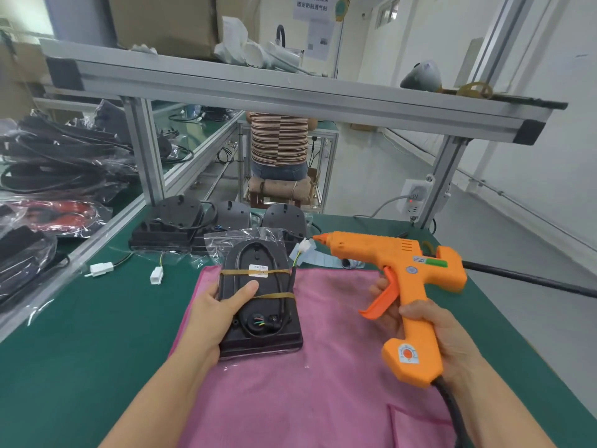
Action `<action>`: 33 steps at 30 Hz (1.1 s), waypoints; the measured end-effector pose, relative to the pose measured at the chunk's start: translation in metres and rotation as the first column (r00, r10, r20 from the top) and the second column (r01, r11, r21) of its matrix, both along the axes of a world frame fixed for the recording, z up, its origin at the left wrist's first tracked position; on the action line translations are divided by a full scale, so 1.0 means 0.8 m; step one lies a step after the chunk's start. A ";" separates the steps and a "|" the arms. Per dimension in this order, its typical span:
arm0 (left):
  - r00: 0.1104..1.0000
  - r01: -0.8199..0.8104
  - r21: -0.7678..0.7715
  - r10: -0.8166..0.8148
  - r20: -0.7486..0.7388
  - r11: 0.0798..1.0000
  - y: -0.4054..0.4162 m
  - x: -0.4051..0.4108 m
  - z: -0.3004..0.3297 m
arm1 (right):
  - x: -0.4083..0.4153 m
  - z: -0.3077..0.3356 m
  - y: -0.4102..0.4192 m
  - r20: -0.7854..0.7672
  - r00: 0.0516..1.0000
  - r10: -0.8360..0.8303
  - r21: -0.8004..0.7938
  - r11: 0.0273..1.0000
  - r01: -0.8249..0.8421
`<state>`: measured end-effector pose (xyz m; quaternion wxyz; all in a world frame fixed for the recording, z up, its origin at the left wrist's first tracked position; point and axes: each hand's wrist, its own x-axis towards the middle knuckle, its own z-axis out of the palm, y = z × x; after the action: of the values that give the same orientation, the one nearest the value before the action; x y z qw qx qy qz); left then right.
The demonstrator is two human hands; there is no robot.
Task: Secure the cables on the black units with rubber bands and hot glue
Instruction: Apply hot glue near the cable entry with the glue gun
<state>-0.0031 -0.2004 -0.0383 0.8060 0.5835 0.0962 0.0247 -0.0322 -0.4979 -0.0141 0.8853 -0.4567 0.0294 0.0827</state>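
Observation:
A black unit (pixel 258 331) lies on a pink cloth (pixel 323 383), partly in a clear plastic bag. Two tan rubber bands (pixel 277 295) cross it and hold its black cable against the back. The cable's white connector (pixel 304 245) sticks out at the unit's far right corner. My left hand (pixel 219 305) grips the unit's left edge, thumb lying on top. My right hand (pixel 420 321) grips the handle of an orange hot glue gun (pixel 403 270), fingers by the trigger. Its nozzle points left, just right of the white connector, above the table.
Three more black units (pixel 181 221) stand at the back of the green table (pixel 80 334), with loose white connectors (pixel 101 268) in front. Bagged cables (pixel 58 163) pile up at left. An aluminium frame shelf (pixel 290 95) spans overhead. A seated person (pixel 279 140) is beyond the table.

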 end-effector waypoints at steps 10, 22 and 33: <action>0.998 -0.021 0.059 0.024 -0.050 0.998 0.004 0.009 -0.004 | 0.023 0.034 0.018 -0.128 0.948 0.291 -0.142 0.941 -0.308; 0.994 0.026 0.138 -0.011 -0.108 0.990 0.005 0.011 0.002 | 0.032 0.070 0.023 -0.230 0.895 0.383 -0.668 0.607 -0.431; 0.996 0.012 0.134 0.000 -0.090 0.991 0.003 0.007 0.005 | 0.019 0.083 0.020 -0.240 0.883 0.404 -0.672 0.587 -0.452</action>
<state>0.0021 -0.1979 -0.0342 0.7597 0.6374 0.1286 0.0023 -0.0170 -0.4815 0.0523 0.5911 -0.7526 -0.0244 0.2892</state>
